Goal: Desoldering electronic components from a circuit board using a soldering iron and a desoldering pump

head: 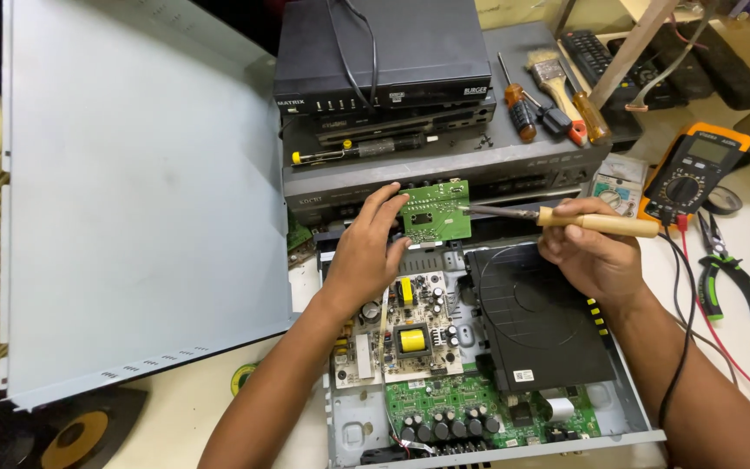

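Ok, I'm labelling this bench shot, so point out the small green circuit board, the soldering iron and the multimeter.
small green circuit board (435,211), head view, middle of its face.
soldering iron (611,224), head view, wooden handle by the right hand.
multimeter (693,176), head view, its dial.

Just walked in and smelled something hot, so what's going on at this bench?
A person is working on an opened disc player. The left hand holds a small green circuit board upright above the chassis, and the right hand holds a wooden-handled soldering iron with its tip at the board's right edge. A multimeter, pliers and screwdrivers lie nearby.
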